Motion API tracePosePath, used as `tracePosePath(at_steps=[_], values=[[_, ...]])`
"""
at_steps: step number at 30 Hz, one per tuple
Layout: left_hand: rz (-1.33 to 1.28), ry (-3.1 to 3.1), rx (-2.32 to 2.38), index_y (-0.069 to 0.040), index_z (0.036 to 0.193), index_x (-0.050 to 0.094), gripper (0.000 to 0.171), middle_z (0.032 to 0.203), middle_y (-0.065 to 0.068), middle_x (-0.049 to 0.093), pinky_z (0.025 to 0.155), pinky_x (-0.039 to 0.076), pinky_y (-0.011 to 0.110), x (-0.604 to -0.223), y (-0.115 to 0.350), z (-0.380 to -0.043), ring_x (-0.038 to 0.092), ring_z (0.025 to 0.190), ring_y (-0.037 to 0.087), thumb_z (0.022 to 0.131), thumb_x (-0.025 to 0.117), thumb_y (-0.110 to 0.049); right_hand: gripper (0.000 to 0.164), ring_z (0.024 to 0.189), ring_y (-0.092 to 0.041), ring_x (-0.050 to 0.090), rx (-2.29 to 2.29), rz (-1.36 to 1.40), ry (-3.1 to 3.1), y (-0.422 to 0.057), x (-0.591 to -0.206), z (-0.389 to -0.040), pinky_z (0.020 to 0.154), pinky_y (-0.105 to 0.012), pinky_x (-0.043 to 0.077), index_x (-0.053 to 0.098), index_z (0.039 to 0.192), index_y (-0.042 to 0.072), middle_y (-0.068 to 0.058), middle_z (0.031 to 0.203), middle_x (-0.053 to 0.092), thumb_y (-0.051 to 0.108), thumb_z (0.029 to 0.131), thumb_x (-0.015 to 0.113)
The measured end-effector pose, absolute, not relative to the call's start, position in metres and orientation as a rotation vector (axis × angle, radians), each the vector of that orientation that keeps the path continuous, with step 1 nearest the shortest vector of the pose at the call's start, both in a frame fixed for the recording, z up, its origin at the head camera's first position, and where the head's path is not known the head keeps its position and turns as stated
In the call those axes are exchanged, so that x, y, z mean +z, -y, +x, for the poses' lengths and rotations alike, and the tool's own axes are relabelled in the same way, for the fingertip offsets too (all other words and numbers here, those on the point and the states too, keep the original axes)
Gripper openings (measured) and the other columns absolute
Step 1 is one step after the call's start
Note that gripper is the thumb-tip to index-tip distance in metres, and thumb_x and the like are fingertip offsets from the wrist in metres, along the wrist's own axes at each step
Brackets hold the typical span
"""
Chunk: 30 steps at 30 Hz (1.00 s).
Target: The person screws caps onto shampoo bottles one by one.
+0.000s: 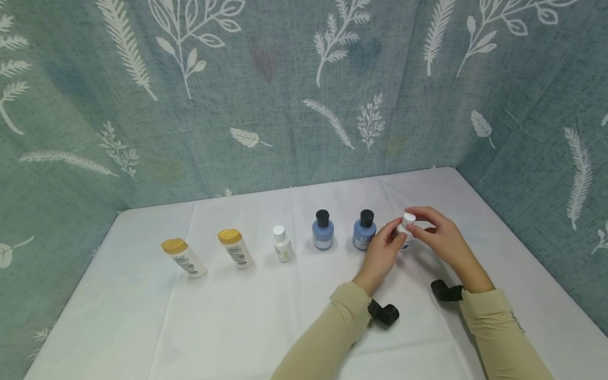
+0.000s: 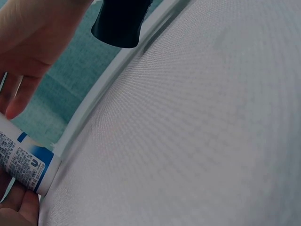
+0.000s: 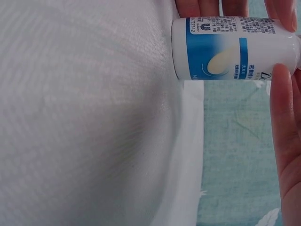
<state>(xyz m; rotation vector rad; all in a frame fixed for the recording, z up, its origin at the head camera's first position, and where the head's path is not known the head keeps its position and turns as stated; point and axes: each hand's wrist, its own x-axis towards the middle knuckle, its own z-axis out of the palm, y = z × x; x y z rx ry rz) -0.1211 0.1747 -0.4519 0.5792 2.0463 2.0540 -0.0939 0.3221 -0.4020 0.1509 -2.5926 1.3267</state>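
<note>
Both hands are at a small white shampoo bottle [image 3: 221, 49] with a blue-banded label, upright at the right of the table. My left hand [image 1: 381, 252] holds its body from the left, with fingertips low on the bottle in the right wrist view. At the top, my right hand [image 1: 440, 238] pinches around the white cap [image 1: 409, 217] with thumb and fingers. The bottle's base is right at the tablecloth in both wrist views. Just left of the left hand stands a blue bottle [image 1: 363, 233] with a black cap, partly overlapped by that hand.
Further left in the row are another blue bottle [image 1: 323, 235], a white-capped bottle [image 1: 283, 248] and two yellow-capped white bottles [image 1: 239, 253]. A white cloth covers the table [image 1: 228, 322]. Leaf-patterned green fabric [image 1: 275, 105] hangs behind and at both sides.
</note>
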Motion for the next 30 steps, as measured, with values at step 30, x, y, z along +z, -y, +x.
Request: tracePosePath(at_steps=[30], values=[[0.569, -2.097, 2.007, -0.027, 0.127, 0.049, 0.037, 0.124, -0.01, 0.049, 0.092, 0.035, 0.019, -0.451, -0.175, -0.121, 0.044, 0.112, 0.001, 0.091, 0.052, -0.027, 0.036, 0.1, -0.015, 0.052, 1.33, 0.168, 2.576, -0.322, -0.394, -0.09, 0.07, -0.016, 0.046, 0.054, 0.121, 0.012, -0.004, 0.116, 0.055, 0.022, 0.087, 0.059]])
